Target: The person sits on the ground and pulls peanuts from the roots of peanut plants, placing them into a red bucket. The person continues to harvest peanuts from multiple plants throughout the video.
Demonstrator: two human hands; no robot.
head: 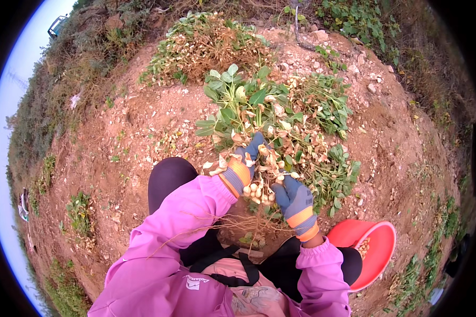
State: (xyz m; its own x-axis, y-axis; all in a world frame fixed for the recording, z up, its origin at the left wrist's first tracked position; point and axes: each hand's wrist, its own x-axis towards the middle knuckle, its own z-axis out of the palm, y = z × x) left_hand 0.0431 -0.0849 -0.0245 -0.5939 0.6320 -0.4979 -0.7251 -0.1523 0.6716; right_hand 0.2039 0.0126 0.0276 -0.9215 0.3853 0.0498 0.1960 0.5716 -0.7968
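Note:
My left hand, in a grey-blue glove with an orange cuff, is closed around the stems of an uprooted peanut plant. Its green leaves point away from me, and its thin roots spread towards my lap. A cluster of pale peanut pods hangs between my hands. My right hand, gloved alike, touches the right side of this cluster, its fingertips at the pods; whether they grip a pod is not clear. More pulled peanut plants lie on the soil just beyond and to the right.
A red plastic bucket leans beside my right knee, with loose peanuts inside. Farther ahead lies a large heap of peanut plants. Stony reddish soil surrounds me, with scrub along the left edge.

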